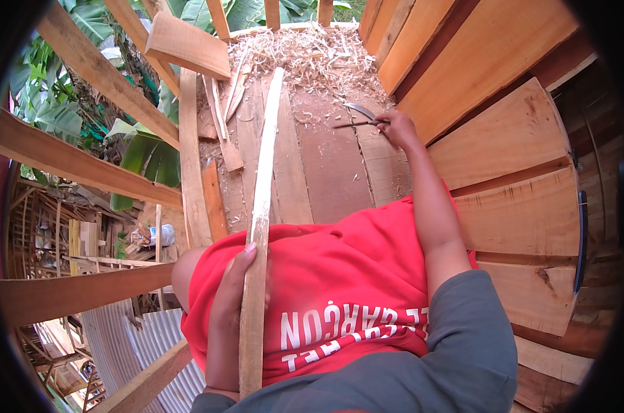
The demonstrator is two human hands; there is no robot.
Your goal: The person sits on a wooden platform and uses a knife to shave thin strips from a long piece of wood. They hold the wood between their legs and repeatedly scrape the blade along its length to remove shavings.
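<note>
A long wooden strip stands out from my body over the floor, its far half pale and freshly shaved, its near half rough and brown. My left hand is closed around the near half, above my lap. Out over the floorboards at the right, my right hand is closed on a curved-bladed knife, its handle hidden in the fist. Beside the blade, a slim dark bar points left from the same hand; whether it is held too, I cannot tell. The knife is apart from the strip.
Curled wood shavings pile up at the far end of the plank floor. Offcuts and a wooden block lie at the left by open slatted railing. A board wall rises at the right. Red cloth covers my lap.
</note>
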